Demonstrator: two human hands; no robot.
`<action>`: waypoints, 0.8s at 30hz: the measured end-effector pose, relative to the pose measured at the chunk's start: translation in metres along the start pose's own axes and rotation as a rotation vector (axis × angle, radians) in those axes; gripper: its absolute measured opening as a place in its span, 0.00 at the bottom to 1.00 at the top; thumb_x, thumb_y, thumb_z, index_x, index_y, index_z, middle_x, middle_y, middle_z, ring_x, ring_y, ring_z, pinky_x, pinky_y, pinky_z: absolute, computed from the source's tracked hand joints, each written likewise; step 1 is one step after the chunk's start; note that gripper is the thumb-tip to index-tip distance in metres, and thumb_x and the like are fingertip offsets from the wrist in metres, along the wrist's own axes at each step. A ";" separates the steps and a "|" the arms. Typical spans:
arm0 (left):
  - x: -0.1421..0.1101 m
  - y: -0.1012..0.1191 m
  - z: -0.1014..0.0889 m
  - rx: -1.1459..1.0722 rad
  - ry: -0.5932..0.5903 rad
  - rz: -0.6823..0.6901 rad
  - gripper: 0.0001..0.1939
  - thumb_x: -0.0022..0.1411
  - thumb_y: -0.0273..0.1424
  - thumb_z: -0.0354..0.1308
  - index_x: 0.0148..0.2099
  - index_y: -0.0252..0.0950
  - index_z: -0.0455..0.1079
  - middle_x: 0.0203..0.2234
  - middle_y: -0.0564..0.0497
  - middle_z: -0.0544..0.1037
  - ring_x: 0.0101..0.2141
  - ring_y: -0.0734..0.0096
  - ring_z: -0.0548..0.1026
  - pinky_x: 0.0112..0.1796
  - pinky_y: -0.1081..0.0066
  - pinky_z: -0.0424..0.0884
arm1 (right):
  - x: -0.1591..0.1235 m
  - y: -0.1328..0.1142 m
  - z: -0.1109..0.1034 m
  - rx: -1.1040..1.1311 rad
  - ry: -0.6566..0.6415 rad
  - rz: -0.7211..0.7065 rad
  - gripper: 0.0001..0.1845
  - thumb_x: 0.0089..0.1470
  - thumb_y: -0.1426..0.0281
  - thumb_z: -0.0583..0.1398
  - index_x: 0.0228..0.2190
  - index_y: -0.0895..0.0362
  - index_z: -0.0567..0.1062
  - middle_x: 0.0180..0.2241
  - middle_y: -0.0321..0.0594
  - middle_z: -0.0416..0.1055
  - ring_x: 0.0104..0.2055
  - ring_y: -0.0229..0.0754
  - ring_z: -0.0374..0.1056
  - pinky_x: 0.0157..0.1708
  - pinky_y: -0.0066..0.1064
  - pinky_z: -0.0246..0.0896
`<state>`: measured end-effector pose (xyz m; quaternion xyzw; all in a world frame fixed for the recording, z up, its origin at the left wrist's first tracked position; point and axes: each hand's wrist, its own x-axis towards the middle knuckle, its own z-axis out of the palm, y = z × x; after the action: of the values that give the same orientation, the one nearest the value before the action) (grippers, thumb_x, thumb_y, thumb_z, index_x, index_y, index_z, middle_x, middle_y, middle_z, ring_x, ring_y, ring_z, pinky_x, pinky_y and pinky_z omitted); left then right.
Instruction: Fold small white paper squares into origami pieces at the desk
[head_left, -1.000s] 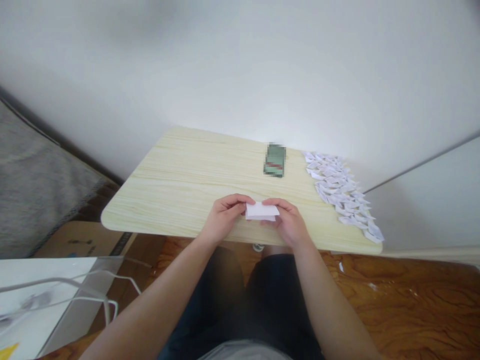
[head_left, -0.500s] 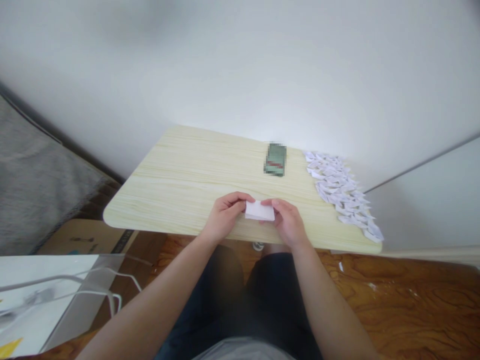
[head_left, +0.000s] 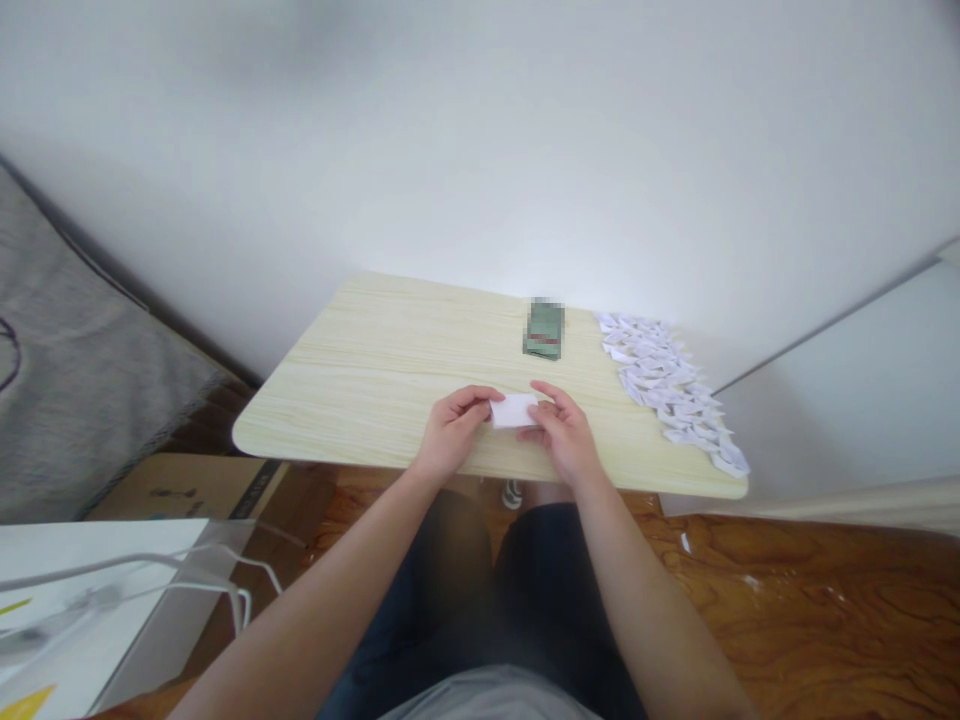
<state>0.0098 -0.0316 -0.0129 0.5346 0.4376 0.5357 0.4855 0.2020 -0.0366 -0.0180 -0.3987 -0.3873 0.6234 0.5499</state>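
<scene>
A small white folded piece of paper [head_left: 513, 411] is held between my two hands, just above the near side of the light wooden table [head_left: 360, 370]. My left hand [head_left: 453, 430] pinches its left end with thumb and fingers. My right hand [head_left: 561, 430] grips the right end, thumb on top and fingers beneath, while its index finger sticks out above the paper. Beyond my hands lies a green, blurred-out object [head_left: 544, 328] whose kind I cannot make out. Several folded white paper pieces [head_left: 664, 385] lie in rows along the table's right side.
A white wall [head_left: 465, 150] rises behind the table. On the left are a grey cloth [head_left: 97, 350], a cardboard box [head_left: 180, 485] and a white surface [head_left: 90, 570] with pale cables. A paper scrap [head_left: 685, 543] lies on the wooden floor [head_left: 795, 600].
My right thumb has moved down onto the face of the paper, and the right index finger has lifted away from its edge. The view has shifted slightly.
</scene>
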 end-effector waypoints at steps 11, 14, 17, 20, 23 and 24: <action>-0.003 0.008 0.005 -0.021 -0.013 -0.005 0.15 0.63 0.37 0.60 0.49 0.35 0.77 0.29 0.52 0.78 0.31 0.69 0.73 0.36 0.70 0.69 | -0.003 0.003 0.004 -0.134 0.008 -0.117 0.24 0.51 0.62 0.69 0.49 0.52 0.74 0.25 0.29 0.71 0.26 0.37 0.70 0.27 0.31 0.73; 0.000 0.010 0.009 0.027 -0.019 -0.038 0.15 0.63 0.40 0.62 0.44 0.34 0.77 0.30 0.51 0.78 0.31 0.70 0.72 0.33 0.71 0.67 | -0.004 0.003 0.004 -0.175 -0.037 -0.135 0.23 0.52 0.63 0.69 0.49 0.52 0.75 0.28 0.31 0.73 0.27 0.38 0.70 0.27 0.31 0.71; 0.005 0.014 0.008 0.080 -0.074 -0.073 0.14 0.60 0.41 0.65 0.38 0.34 0.78 0.29 0.51 0.78 0.29 0.70 0.71 0.30 0.72 0.65 | -0.004 0.000 0.005 -0.220 -0.083 -0.158 0.22 0.53 0.64 0.67 0.50 0.52 0.74 0.27 0.31 0.73 0.27 0.38 0.69 0.28 0.30 0.68; 0.011 0.019 0.002 0.109 -0.144 -0.091 0.13 0.58 0.40 0.66 0.34 0.34 0.78 0.26 0.52 0.77 0.28 0.71 0.70 0.31 0.72 0.64 | -0.001 -0.010 0.009 -0.375 -0.118 -0.226 0.22 0.56 0.65 0.65 0.53 0.52 0.73 0.27 0.30 0.71 0.28 0.38 0.68 0.30 0.30 0.65; 0.017 0.024 -0.004 0.104 -0.187 -0.086 0.13 0.58 0.41 0.66 0.35 0.34 0.78 0.28 0.52 0.78 0.30 0.70 0.72 0.33 0.71 0.66 | 0.005 -0.025 0.015 -0.548 -0.142 -0.308 0.22 0.60 0.65 0.61 0.56 0.51 0.71 0.28 0.31 0.71 0.30 0.38 0.68 0.33 0.31 0.64; 0.020 0.025 -0.005 0.095 -0.192 -0.083 0.14 0.58 0.41 0.66 0.36 0.34 0.78 0.29 0.51 0.78 0.31 0.69 0.72 0.34 0.71 0.66 | 0.008 -0.030 0.016 -0.576 -0.153 -0.326 0.22 0.61 0.65 0.61 0.56 0.51 0.71 0.29 0.31 0.71 0.31 0.38 0.68 0.34 0.31 0.64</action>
<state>0.0041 -0.0155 0.0142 0.5874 0.4357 0.4401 0.5209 0.1977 -0.0261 0.0154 -0.4226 -0.6464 0.4203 0.4763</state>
